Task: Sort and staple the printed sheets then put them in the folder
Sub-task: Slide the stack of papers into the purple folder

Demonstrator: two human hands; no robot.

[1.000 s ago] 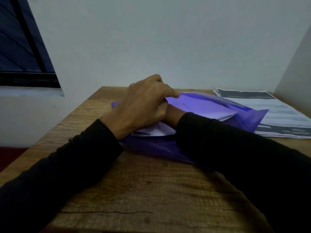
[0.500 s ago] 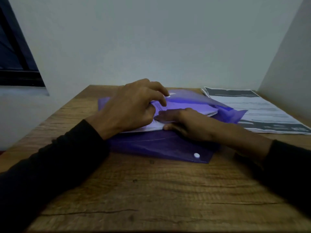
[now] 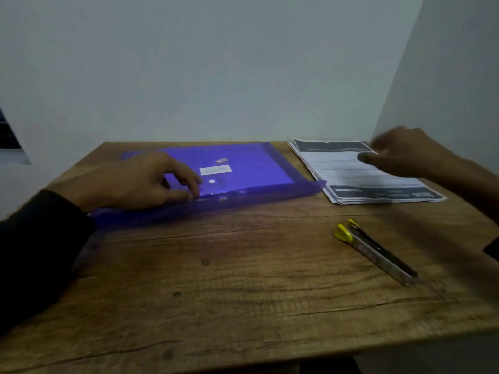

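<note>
**Head view: one set filed, a stack of sheets left to do**

Head camera looks down on a wooden table (image 3: 243,279) set in a wall corner. Largest on it is the purple translucent folder (image 3: 243,168), lying flat at the far left with its flap folded over and a white snap button (image 3: 212,181) showing near the flap edge; a pale label sits on its face. Whether the snap is fastened cannot be told. Right of the folder, at the far right of the table, lies a stack of printed sheets (image 3: 359,179) with dark header bands, loose and fanned a little at the edges. Nearer, on the right, a slim stapler (image 3: 378,252) with a yellow end lies apart from both.

The left hand (image 3: 140,182) rests on the folder's near edge, fingers curled down onto the plastic, pressing rather than gripping. The right hand (image 3: 410,155) hovers over the far part of the sheets, blurred, fingers loosely extended and holding nothing.

By my reading, the folder already holds some paper, though its contents are not plainly visible. The remaining stack looks unstapled, so sorting, stapling and filing it is left.
</note>
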